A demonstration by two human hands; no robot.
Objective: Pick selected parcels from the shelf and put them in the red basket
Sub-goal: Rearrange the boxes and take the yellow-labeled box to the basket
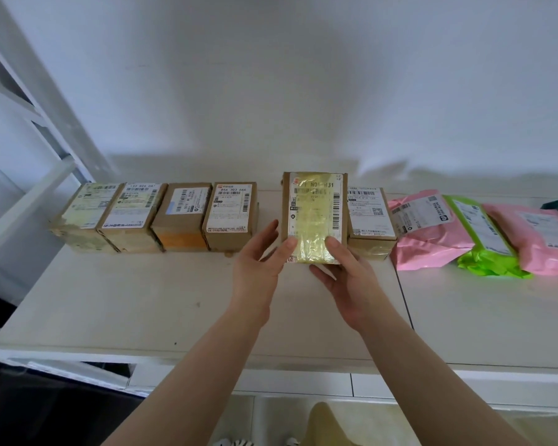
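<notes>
My two arms are bare from wrist to where they leave the bottom of view, no sleeves, no watch, no bands, no gloves. My left hand and right hand show no rings; nails are short and unpainted as far as I can tell. Low down between the arms a bit of yellowish-tan clothing shows, and below it black-and-white striped footwear, partly cut off.
</notes>
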